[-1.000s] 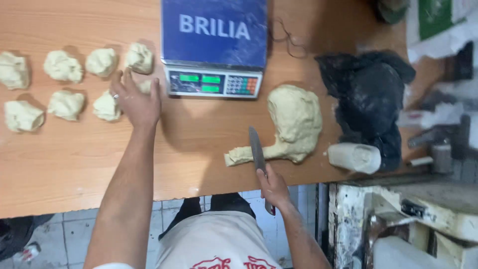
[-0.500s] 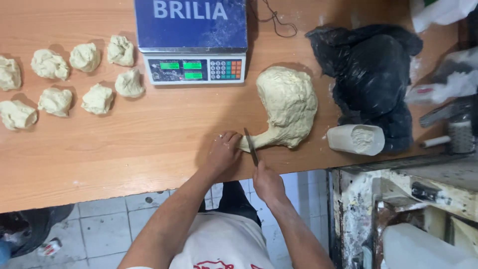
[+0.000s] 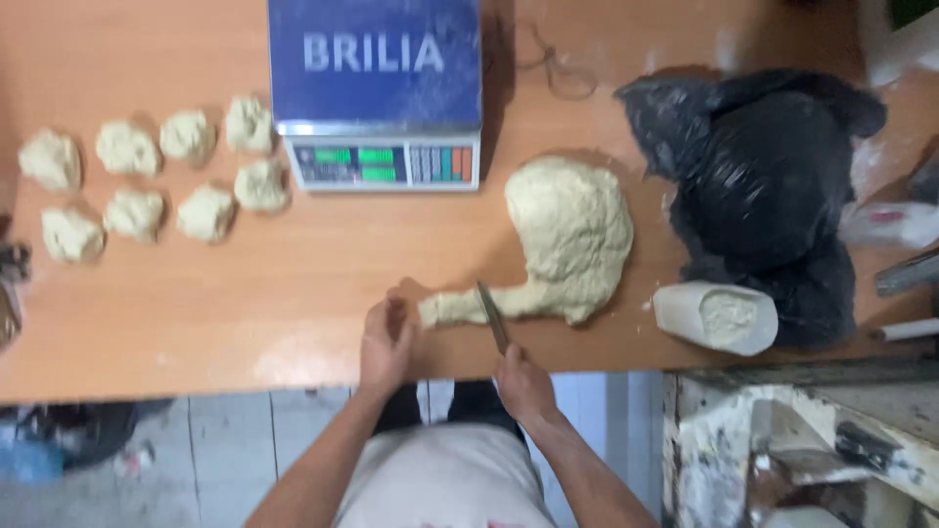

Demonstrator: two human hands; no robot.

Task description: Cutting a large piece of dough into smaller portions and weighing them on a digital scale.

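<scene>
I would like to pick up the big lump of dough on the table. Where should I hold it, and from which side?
Judging by its shape, grip the big lump of dough at its thick rounded body, from both flanks, palms scooping underneath. The thin tail stretching left toward the left hand looks too narrow to carry the weight and would likely tear. Stay clear of the knife in the right hand, which crosses that tail.

Pale cream dough mass [image 3: 572,230] just beyond the right hand [image 3: 523,383], its tail crossed by a dull grey knife blade [image 3: 492,316]. Orange-brown wooden table [image 3: 245,303] under the left hand [image 3: 386,337]; farther out, a blue-topped scale [image 3: 377,93] with green display digits, and cream dough lumps [image 3: 147,181] well off to the left. Glossy black plastic bag [image 3: 773,186] and off-white tub [image 3: 714,318] to the right of the right hand.
</scene>
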